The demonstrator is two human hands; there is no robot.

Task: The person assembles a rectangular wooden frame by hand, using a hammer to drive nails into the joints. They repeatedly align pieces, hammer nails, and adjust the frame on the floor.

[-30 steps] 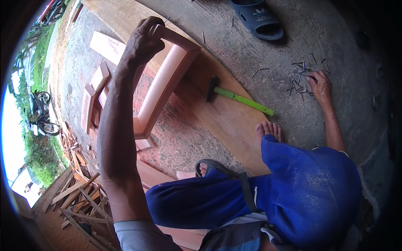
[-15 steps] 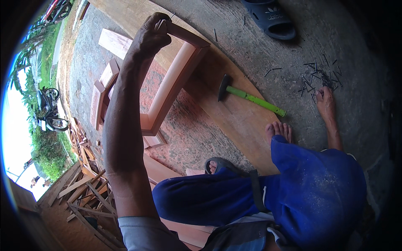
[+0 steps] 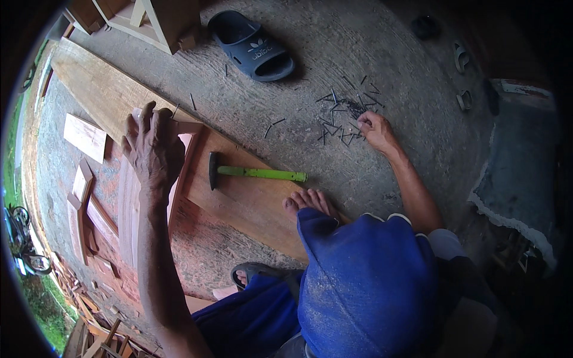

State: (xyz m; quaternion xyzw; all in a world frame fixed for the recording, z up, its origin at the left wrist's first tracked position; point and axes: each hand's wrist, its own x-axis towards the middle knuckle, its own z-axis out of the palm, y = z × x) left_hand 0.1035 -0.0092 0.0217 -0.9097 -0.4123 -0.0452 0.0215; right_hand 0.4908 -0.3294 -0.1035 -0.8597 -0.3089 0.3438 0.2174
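Note:
My left hand (image 3: 152,146) is closed over the upper end of a reddish wooden frame (image 3: 186,164), which stands on a long plank (image 3: 245,206). A thin nail (image 3: 176,110) sticks up beside its fingers; whether it is held or set in the wood I cannot tell. Off to the right, my right hand (image 3: 376,130) reaches into a scattered heap of dark nails (image 3: 341,128) on the concrete. Its fingertips are pinched together, and what is between them is too small to make out. Between the hands, a hammer (image 3: 262,173) with a green handle lies on the plank.
A dark slide sandal (image 3: 253,48) lies beyond the plank. My bare foot (image 3: 310,203) rests on the plank's near end. Cut wood pieces (image 3: 83,137) and offcuts lie at left. A wooden cabinet-like piece (image 3: 149,24) stands at the back.
The view has swung right, so things appear further left. My left hand still grips the frame, which now looks more upright. My right hand stays at the nails, its fingertips now pinched.

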